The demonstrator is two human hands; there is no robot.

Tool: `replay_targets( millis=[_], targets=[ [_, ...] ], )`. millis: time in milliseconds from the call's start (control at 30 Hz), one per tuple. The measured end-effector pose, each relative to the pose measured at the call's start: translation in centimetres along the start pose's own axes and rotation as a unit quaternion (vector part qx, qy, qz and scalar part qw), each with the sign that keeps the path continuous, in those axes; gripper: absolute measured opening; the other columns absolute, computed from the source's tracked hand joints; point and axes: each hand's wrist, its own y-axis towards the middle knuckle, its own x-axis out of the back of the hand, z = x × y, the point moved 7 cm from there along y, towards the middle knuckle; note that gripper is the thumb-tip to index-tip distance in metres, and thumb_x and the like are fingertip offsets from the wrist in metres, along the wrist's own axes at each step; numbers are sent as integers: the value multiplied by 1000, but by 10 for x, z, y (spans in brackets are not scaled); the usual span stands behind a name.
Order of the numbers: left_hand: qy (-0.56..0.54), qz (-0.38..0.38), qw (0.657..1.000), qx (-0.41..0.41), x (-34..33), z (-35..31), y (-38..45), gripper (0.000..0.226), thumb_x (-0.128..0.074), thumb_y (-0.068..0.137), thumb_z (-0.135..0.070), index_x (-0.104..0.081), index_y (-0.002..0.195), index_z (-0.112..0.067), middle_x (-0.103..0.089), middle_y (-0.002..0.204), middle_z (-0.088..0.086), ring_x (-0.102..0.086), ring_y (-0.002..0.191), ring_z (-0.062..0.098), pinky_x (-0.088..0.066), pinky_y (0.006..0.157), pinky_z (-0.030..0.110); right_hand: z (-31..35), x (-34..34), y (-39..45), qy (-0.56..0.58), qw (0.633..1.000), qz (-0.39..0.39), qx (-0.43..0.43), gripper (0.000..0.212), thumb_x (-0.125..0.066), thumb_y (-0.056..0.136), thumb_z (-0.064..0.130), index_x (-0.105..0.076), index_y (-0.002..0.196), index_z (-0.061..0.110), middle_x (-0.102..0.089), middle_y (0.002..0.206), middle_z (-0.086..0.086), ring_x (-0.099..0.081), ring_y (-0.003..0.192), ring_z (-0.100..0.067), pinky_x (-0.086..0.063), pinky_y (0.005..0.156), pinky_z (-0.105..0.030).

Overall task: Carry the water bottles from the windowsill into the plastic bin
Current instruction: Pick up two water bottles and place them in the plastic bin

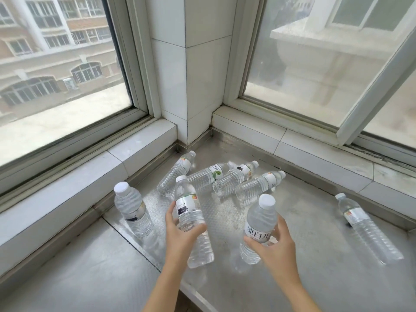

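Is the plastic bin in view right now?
No, only bottles on the metal sill show, one in each hand: left hand, right hand.

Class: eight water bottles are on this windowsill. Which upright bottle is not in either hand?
The far-left bottle, standing by the left window. The other upright ones are gripped by the left hand and right hand; the rest lie on their sides.

Both bare forearms reach forward and up from the bottom edge, converging slightly. The left hand (180, 230) curls around an upright water bottle (191, 219), thumb on the side facing the right hand, fingers behind. To the right of that bottle, the right hand (273, 240) grips a second bottle (258, 228), thumb across its label, fingers wrapped around the far side.
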Motion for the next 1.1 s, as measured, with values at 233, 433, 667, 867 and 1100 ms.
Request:
replay_targets(
  millis=[233,433,667,867,1100],
  targets=[
    [-53,-35,995,-78,27,-55,-63,92,-89,66,-2,-45,134,-46,-61,122,7,-74,90,16,-60,77,38,55,15,-20,71,993,80,46,79,-93,49,13,-57,116,36,-72,99,7,-68,92,-10,-55,79,-33],
    [-49,-98,980,-167,58,-92,-153,99,-93,59,0,-46,129,-51,-61,118,4,-73,86,9,-59,69,27,101,30,-52,125,973,178,80,78,-92,47,0,-62,109,38,-75,89,5,-71,80,-14,-56,72,-35],
    [-18,-238,944,-226,98,-88,-271,102,-93,43,-19,-48,121,-65,-67,111,-3,-71,90,10,-54,69,20,142,20,-110,170,924,330,92,77,-91,48,-3,-64,114,26,-77,87,-1,-73,76,-19,-56,79,-50],
    [-10,-372,894,-249,156,-78,-372,100,-97,49,-11,-48,112,-70,-65,117,-5,-68,97,11,-51,73,23,169,-13,-186,167,852,485,105,82,-92,45,10,-60,119,29,-77,88,-3,-73,79,-24,-56,81,-49],
    [-18,-499,823,-271,210,-64,-482,98,-98,51,-14,-47,109,-75,-63,120,-7,-65,102,9,-49,73,25,201,-56,-295,152,768,603,153,78,-89,45,15,-60,116,28,-77,87,2,-73,76,-18,-59,65,-30]
  ],
)
